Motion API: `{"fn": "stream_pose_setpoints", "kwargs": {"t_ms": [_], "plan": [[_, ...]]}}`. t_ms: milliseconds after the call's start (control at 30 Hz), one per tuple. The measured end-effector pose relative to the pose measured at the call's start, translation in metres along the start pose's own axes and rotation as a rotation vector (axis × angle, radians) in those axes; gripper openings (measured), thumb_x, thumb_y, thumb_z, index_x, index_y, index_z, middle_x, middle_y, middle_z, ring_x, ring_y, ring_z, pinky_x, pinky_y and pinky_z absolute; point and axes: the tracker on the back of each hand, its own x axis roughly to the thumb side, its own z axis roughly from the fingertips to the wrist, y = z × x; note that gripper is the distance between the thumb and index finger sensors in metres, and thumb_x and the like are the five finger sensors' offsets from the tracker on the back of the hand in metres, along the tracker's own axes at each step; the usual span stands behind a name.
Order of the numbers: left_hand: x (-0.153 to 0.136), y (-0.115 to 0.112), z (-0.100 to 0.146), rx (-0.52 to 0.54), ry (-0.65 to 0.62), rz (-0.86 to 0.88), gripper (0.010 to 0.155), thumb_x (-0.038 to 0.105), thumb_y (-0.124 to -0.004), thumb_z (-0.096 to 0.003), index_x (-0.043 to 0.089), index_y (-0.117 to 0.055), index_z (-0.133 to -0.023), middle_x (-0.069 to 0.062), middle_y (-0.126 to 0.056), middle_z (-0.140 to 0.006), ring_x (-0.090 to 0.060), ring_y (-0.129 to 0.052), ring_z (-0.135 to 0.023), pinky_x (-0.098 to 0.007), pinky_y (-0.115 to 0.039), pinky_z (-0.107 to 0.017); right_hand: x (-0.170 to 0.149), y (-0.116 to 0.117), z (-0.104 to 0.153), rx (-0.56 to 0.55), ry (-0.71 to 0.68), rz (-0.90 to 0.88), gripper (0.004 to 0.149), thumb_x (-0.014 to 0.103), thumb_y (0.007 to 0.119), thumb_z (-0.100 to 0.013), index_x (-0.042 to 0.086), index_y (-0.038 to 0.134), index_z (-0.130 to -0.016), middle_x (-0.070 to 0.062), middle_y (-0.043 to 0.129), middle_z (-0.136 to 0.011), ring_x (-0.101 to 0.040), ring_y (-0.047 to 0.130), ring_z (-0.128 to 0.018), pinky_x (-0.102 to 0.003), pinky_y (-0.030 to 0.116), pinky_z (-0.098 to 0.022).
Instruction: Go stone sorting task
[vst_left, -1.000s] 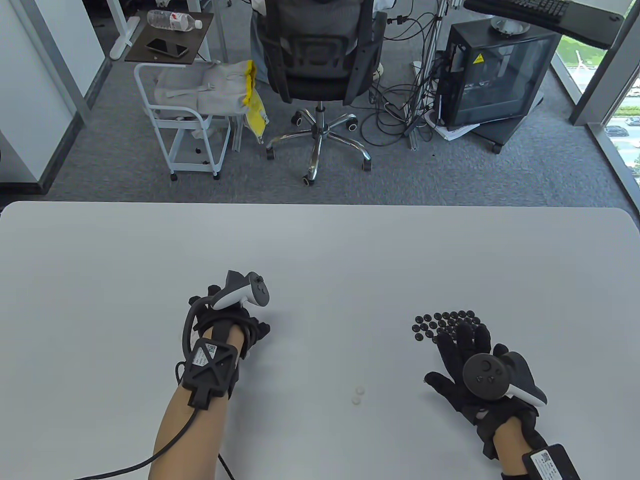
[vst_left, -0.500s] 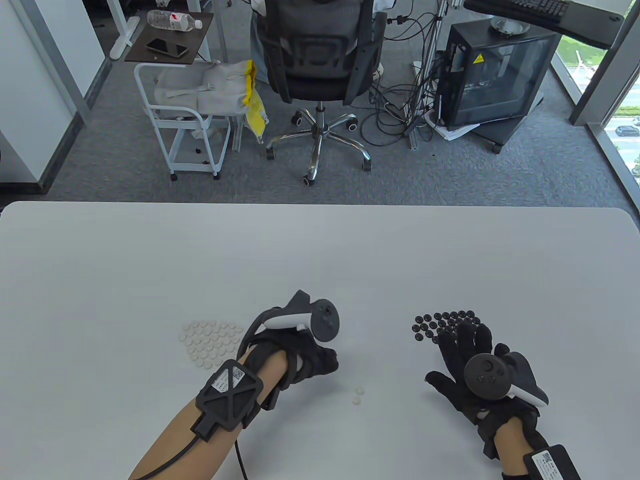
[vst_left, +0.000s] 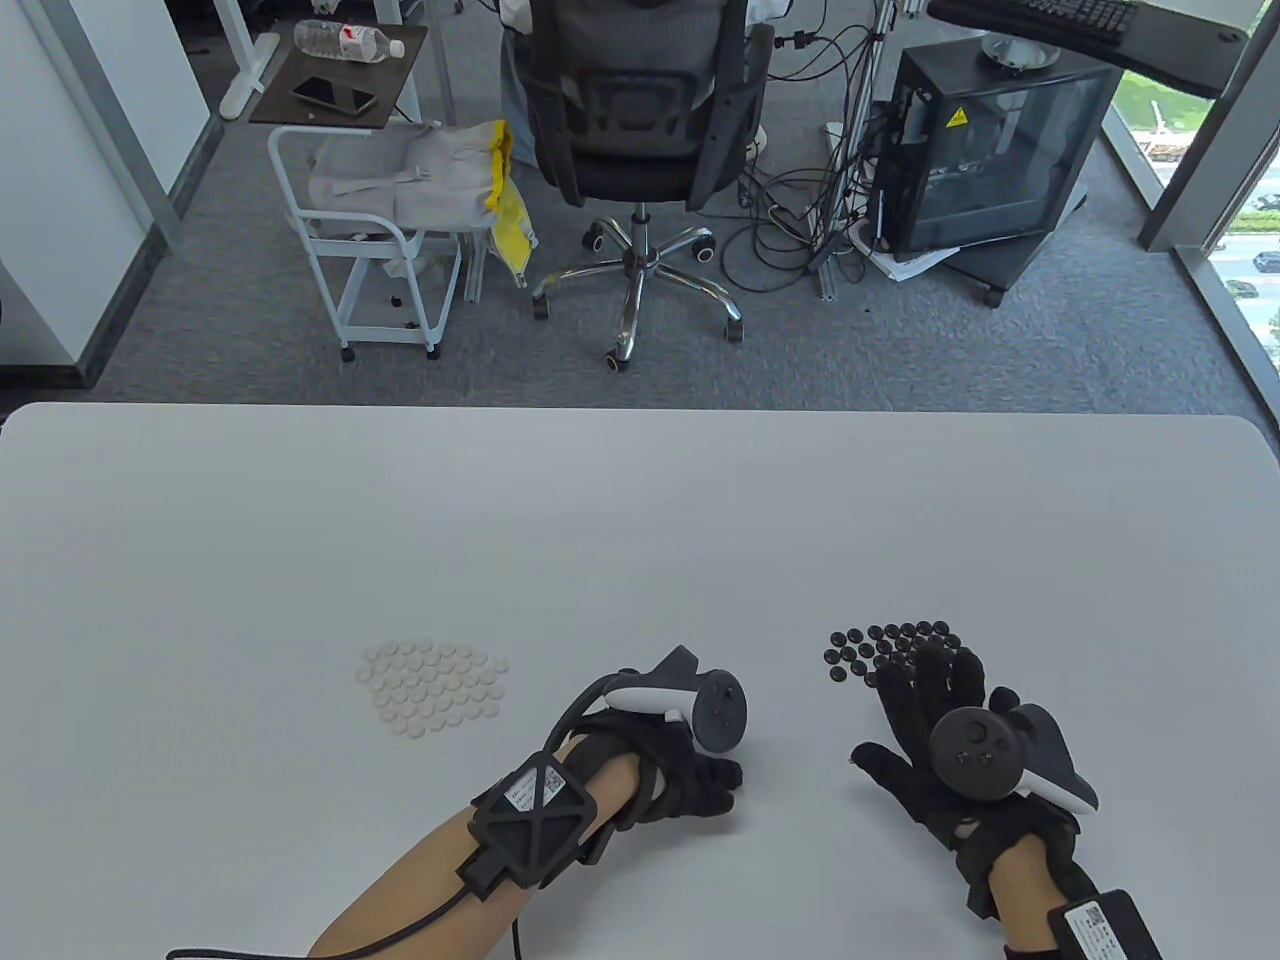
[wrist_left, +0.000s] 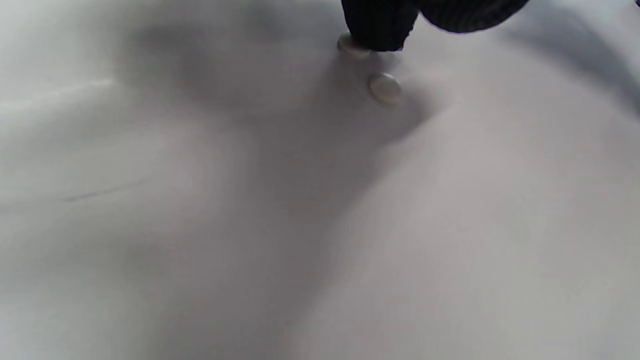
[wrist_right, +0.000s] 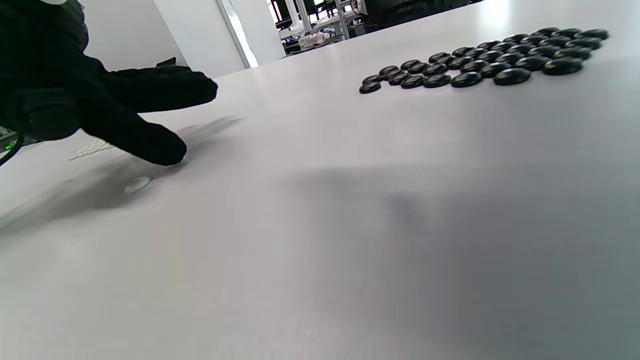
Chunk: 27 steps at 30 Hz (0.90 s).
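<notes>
- We see the left hand (vst_left: 690, 785) low over the table (vst_left: 640, 520), between the two stone groups, its fingers curled downward.
- In the left wrist view, one gloved fingertip (wrist_left: 377, 30) presses on the edge of a loose white stone (wrist_left: 352, 46); a second loose white stone (wrist_left: 385, 88) lies just beside it, untouched.
- We cannot tell how far the left grip is open: the table view shows only the back of the hand, and the wrist view shows only a fingertip and part of a second finger.
- In the right wrist view, the left hand (wrist_right: 100, 110) shows one finger pointing down to the table and another extended above it.
- The right hand (vst_left: 940, 735) rests flat on the table with fingers spread, its grip open and holding nothing; its fingertips reach the near edge of the black stones (vst_left: 890, 645).
- The white stones (vst_left: 432, 687) lie in a compact patch on the left side of the table, well apart from the black ones.
- Compared with the frame half a second earlier, the left hand has moved right and nearer the table's front edge, and it now covers the two loose white stones in the table view.
- The right hand and both stone groups are unchanged.
</notes>
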Motion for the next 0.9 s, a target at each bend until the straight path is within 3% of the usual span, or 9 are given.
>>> {"fn": "stream_pose_setpoints", "kwargs": {"t_ms": [67,200,400,767,900], "plan": [[-0.027,0.011,0.004,0.036,0.093,0.015,0.068,0.055,-0.048,-0.0495,0.035,-0.051,-0.115,-0.019,0.015,-0.111,-0.052,0.021,-0.091,-0.081,0.001,-0.053,0.000,-0.001,0.001,-0.001,0.001,-0.003,0.085,0.051,0.049,-0.064,-0.007,0.018,-0.117,-0.048,-0.005,-0.106,-0.070,-0.010,-0.086,-0.089,0.005,-0.049],[-0.083,0.020,0.021,0.054,0.240,0.201,0.068,0.055,-0.049,-0.0495,0.033,-0.059,-0.113,-0.020,0.013,-0.112,-0.053,0.020,-0.091,-0.081,0.002,-0.052,-0.001,-0.002,0.002,-0.005,0.001,-0.006,0.085,0.051,0.049,-0.064,-0.007,0.018,-0.117,-0.048,-0.005,-0.106,-0.070,-0.010,-0.086,-0.089,0.005,-0.049],[-0.130,0.016,0.045,0.050,0.373,0.270,0.068,0.055,-0.050,-0.0491,0.032,-0.065,-0.112,-0.019,0.010,-0.113,-0.053,0.017,-0.092,-0.081,0.001,-0.052,-0.003,-0.001,0.001,0.007,0.005,-0.001,0.085,0.051,0.049,-0.064,-0.007,0.018,-0.117,-0.048,-0.005,-0.106,-0.070,-0.010,-0.086,-0.089,0.005,-0.049],[-0.161,0.005,0.069,0.056,0.502,0.278,0.068,0.055,-0.051,-0.0489,0.032,-0.063,-0.112,-0.018,0.011,-0.112,-0.052,0.018,-0.092,-0.081,0.001,-0.053,-0.002,0.000,0.000,0.012,0.007,-0.005,0.085,0.051,0.049,-0.064,-0.007,0.018,-0.117,-0.048,-0.005,-0.106,-0.070,-0.010,-0.086,-0.090,0.005,-0.049],[-0.158,0.006,0.073,0.079,0.466,0.291,0.068,0.055,-0.050,-0.0491,0.033,-0.061,-0.113,-0.019,0.012,-0.112,-0.052,0.019,-0.092,-0.081,0.001,-0.053,-0.002,0.000,0.000,0.013,0.005,-0.005,0.085,0.051,0.049,-0.064,-0.007,0.018,-0.117,-0.048,-0.005,-0.106,-0.070,-0.010,-0.086,-0.090,0.005,-0.049]]}}
